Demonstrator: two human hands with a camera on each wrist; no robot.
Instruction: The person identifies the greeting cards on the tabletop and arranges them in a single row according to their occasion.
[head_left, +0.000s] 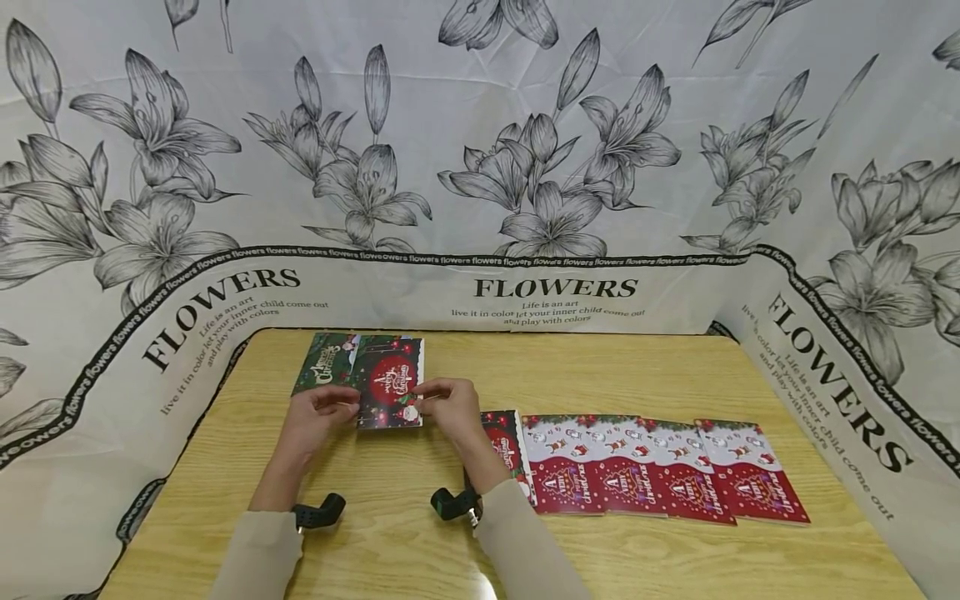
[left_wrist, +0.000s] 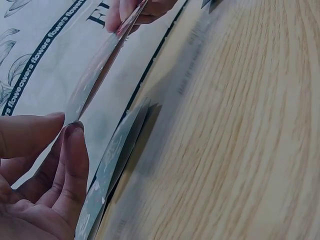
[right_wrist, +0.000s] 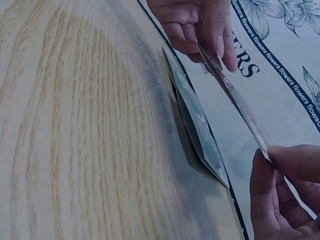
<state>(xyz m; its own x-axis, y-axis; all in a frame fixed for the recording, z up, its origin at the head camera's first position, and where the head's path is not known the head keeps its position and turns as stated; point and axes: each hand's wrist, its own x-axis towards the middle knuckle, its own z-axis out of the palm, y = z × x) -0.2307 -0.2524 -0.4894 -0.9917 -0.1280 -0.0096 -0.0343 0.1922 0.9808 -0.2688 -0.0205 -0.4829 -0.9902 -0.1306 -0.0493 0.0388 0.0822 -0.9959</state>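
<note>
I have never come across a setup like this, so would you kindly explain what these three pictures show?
There is no robot here, just a person's two bare hands. The wide picture comes from a camera worn on the head, looking forward and down. The two closer ones come from cameras on the left and right wrists.

The left hand and the right hand pinch opposite edges of one dark Christmas card with a red circle. On the wooden table beside it lies a green card. To the right is an overlapping row: a similar dark card, partly hidden by the right arm, then four red-and-white cards. Behind hangs flower-printed cloth.
</note>
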